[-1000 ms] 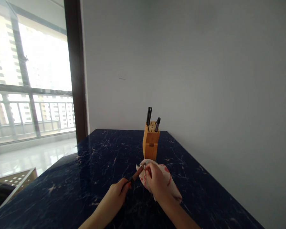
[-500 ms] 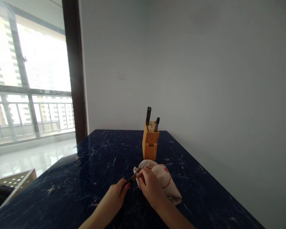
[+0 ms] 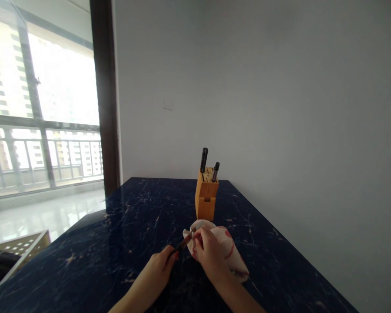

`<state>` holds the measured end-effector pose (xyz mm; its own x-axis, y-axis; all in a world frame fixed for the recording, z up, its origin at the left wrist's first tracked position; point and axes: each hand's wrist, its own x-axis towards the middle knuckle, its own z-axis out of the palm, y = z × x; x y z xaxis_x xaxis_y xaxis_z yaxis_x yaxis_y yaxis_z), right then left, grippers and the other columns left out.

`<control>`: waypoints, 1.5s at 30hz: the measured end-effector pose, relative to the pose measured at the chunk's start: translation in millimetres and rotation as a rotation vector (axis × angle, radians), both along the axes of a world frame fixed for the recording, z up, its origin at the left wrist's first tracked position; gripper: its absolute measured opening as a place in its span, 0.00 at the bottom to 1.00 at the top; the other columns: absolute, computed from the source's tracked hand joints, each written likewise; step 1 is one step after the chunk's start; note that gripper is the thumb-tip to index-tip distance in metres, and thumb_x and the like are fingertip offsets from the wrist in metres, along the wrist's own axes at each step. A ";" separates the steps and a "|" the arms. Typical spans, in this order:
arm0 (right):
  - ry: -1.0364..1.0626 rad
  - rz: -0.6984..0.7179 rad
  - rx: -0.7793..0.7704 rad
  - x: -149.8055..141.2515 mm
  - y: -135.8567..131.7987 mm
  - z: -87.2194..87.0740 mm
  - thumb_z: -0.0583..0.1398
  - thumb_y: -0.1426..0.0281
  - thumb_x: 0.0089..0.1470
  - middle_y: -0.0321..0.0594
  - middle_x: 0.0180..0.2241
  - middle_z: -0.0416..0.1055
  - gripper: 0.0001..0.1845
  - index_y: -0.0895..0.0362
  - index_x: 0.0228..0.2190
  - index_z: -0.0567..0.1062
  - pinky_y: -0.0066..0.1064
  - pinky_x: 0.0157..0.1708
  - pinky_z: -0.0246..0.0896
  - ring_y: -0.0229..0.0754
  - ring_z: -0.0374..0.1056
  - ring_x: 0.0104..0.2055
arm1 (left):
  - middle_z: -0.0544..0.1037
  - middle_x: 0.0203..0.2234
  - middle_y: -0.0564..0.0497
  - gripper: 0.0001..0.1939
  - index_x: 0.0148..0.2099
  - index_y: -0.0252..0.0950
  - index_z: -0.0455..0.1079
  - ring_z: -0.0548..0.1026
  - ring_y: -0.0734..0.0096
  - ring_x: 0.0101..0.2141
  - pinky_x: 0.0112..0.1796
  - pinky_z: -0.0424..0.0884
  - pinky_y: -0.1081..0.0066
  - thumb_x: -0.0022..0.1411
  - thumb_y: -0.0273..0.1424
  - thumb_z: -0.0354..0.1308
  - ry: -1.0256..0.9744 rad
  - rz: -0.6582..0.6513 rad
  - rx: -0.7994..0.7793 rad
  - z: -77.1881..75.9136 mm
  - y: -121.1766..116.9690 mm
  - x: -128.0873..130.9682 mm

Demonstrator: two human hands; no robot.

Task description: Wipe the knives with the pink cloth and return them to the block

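My left hand (image 3: 164, 261) is closed round the black handle of a knife (image 3: 183, 244), whose blade points up and to the right. A white cloth with red markings (image 3: 230, 247) lies bunched on the table, under and around my right hand (image 3: 208, 250). The fingers of my right hand pinch a fold of this cloth at the far part of the blade. The cloth partly hides the blade's tip. Just beyond the cloth stands a wooden knife block (image 3: 207, 198), with two dark handles sticking up from its slots.
The dark blue marbled table (image 3: 143, 213) stretches to the grey wall (image 3: 280, 108). At the left are a window (image 3: 65, 82) with railings outside and, low down, a perforated light-coloured piece (image 3: 22, 250) beside the table edge.
My right hand has shifted slightly right with its pinched fold, and more of the blade shows. The left hand stays on the knife handle. The whole view has moved a little.
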<state>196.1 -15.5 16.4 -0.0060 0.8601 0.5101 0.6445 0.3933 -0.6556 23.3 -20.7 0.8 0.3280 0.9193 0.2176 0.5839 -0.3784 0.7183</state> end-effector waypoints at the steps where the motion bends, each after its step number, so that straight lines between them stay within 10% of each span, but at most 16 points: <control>1: 0.007 0.000 0.005 -0.2 0.2 -0.8 0.49 0.75 0.52 0.38 0.29 0.69 0.08 0.54 0.26 0.66 0.31 0.33 0.59 0.40 0.66 0.33 | 0.68 0.15 0.57 0.15 0.32 0.38 0.64 0.68 0.73 0.19 0.24 0.60 0.75 0.63 0.36 0.39 0.002 0.003 -0.002 -0.1 0.1 0.2; 45: -0.085 0.043 0.030 -1.8 4.8 -7.3 0.49 0.78 0.51 0.39 0.31 0.69 0.09 0.56 0.28 0.66 0.32 0.37 0.58 0.40 0.65 0.36 | 0.69 0.17 0.56 0.15 0.31 0.38 0.64 0.68 0.73 0.19 0.23 0.59 0.76 0.63 0.36 0.39 0.024 -0.006 0.001 -4.9 1.8 0.9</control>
